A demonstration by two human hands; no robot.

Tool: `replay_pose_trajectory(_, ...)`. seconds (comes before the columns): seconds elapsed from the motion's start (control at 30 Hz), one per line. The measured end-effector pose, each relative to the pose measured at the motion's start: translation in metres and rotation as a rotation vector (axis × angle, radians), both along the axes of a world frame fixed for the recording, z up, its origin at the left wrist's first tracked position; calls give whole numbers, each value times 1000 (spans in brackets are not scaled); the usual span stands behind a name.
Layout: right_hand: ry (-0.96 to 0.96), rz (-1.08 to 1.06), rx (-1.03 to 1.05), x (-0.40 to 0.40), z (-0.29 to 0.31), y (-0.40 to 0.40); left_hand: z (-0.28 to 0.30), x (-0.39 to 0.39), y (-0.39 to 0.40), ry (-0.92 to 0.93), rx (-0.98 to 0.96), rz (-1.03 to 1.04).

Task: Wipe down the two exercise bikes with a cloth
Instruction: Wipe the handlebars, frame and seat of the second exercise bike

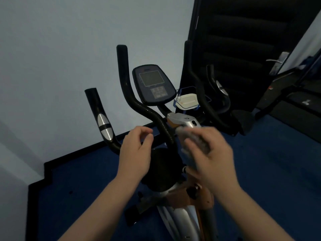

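Observation:
An exercise bike (175, 206) with a silver and orange frame stands right below me. Its dark console (153, 84) and black handlebars (128, 91) rise in the middle of the view. My right hand (211, 150) is blurred and shut on a grey cloth (189, 136), pressed against the silver stem just below the console. My left hand (137, 148) hovers beside the handlebar's curved tube with loosely curled fingers, holding nothing. A second bike's black handlebars (213, 87) show behind on the right.
A pale wall fills the left and back. Blue carpet (271, 171) covers the floor. A white container in a blue holder (188, 100) sits behind the console. A dark door with a metal handle (278, 62) and a treadmill (295, 98) stand at the right.

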State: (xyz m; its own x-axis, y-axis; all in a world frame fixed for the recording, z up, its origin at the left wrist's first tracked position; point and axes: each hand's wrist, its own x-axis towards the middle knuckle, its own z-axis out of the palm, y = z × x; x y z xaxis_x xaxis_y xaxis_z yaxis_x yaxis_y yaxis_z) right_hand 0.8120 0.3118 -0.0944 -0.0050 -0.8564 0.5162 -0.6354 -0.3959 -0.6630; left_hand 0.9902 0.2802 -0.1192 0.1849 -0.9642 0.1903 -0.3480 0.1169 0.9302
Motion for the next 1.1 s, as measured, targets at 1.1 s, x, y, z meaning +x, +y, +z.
replay_pose_trajectory(1.1, -99, 248, 9, 5, -62, -67, -10, -4, -9, -217, 86, 85)
